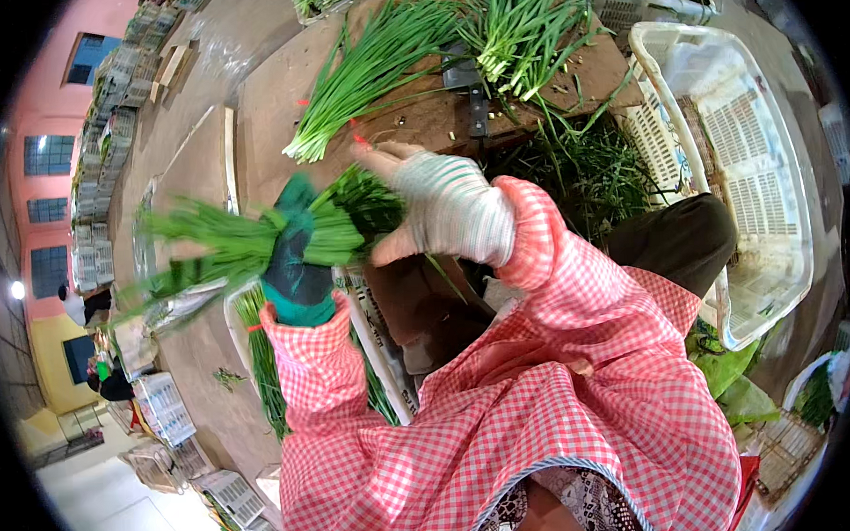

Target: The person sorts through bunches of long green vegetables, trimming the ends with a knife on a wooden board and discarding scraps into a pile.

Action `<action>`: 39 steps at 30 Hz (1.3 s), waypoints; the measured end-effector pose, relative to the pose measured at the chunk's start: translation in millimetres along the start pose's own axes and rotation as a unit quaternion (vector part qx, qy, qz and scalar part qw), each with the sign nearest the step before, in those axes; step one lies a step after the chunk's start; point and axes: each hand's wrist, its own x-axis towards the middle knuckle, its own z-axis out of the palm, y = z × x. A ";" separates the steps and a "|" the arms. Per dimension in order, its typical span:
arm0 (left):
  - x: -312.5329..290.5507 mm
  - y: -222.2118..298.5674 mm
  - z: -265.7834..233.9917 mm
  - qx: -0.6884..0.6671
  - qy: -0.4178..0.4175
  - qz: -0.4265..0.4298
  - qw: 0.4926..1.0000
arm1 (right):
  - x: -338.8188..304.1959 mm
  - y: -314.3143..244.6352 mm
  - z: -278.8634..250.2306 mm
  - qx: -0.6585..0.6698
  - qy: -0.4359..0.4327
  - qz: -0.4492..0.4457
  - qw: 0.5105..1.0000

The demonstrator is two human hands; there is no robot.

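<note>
My left hand point(299, 270), in a dark green glove, is closed around a bunch of long green chives point(223, 233). The leaves stretch left, blurred by motion, and the other end points toward my right hand. My right hand point(451, 204), in a striped white knit glove with bare fingertips, is beside that end, thumb and fingers apart. Small red bits point(361, 138) show by its fingertips; I cannot tell whether they touch it. Beyond the hands, a bundle of chives point(371, 71) lies on the brown board point(270, 112), with a looser pile point(530, 46) to its right.
A cleaver point(478, 109) lies partly under the greens on the board. Dark leafy scraps point(590, 171) lie below its right edge. To my right stands a white plastic crate point(758, 151). More chives point(263, 365) are in a container by my left forearm. Stacked crates point(113, 173) line the far left.
</note>
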 end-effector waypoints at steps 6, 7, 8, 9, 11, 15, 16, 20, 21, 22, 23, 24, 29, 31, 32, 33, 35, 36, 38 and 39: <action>34.4 25.1 93.9 -0.120 -0.159 -0.055 0.978 | 26.5 -5.1 -13.7 -0.006 0.102 0.053 0.993; 32.3 37.1 108.6 -0.064 -0.182 -0.024 0.981 | 24.9 1.8 -19.8 0.023 0.134 0.070 0.988; 34.6 40.3 121.1 -0.032 -0.209 -0.008 0.977 | 20.9 15.3 -29.0 0.028 0.179 0.087 0.980; 36.1 40.4 129.0 -0.051 -0.225 -0.011 0.973 | 17.5 28.6 -38.8 0.033 0.223 0.102 0.969; 40.4 52.3 131.0 -0.108 -0.257 0.035 0.960 | 6.2 54.2 -66.9 0.022 0.281 0.057 0.958; 66.3 67.1 79.1 0.141 -0.235 0.134 0.952 | -14.2 82.4 -87.6 0.475 0.276 0.113 0.828; 70.9 49.2 64.3 0.118 -0.217 0.097 0.964 | -17.4 82.2 -88.3 0.479 0.294 0.119 0.819; 68.0 -41.6 43.1 0.122 -0.204 -0.111 0.965 | -12.2 71.6 -82.2 0.530 0.274 0.154 0.788; 61.4 -65.7 48.1 0.098 -0.232 -0.155 0.955 | -10.6 71.4 -80.1 0.517 0.282 0.154 0.793; 48.7 -81.7 49.6 0.078 -0.250 -0.198 0.944 | -3.4 63.1 -69.7 0.511 0.283 0.155 0.797; 36.7 -88.2 61.6 0.047 -0.282 -0.191 0.939 | 6.1 59.7 -64.7 0.520 0.275 0.179 0.789; 28.5 -98.0 72.4 0.011 -0.317 -0.185 0.930 | 14.0 60.4 -60.3 0.522 0.271 0.203 0.782; 2.8 -259.1 36.3 -0.139 -0.258 -0.193 0.936 | 47.1 107.8 -28.1 0.102 0.187 0.218 0.952; 8.4 -268.5 35.1 -0.251 -0.251 -0.264 0.897 | 35.2 137.9 -19.0 0.066 0.185 0.170 0.966; 11.0 -265.3 30.8 -0.302 -0.243 -0.297 0.873 | 23.9 139.9 -24.1 0.003 0.179 0.151 0.972; 12.6 -262.1 26.6 -0.353 -0.233 -0.328 0.845 | 8.7 152.2 -31.0 -0.037 0.144 0.236 0.960; 12.8 -258.5 16.9 -0.428 -0.195 -0.352 0.809 | -11.1 135.7 -37.6 0.083 0.155 0.359 0.916; 10.1 -258.9 16.6 -0.456 -0.172 -0.353 0.799 | -28.5 140.2 -39.7 0.086 0.154 0.394 0.902; 8.5 -231.5 33.4 -0.452 -0.142 -0.310 0.824 | -61.1 136.1 -31.3 0.187 0.149 0.408 0.881; 11.9 -230.7 33.0 -0.459 -0.140 -0.325 0.815 | -70.2 127.9 -27.2 0.193 0.128 0.434 0.871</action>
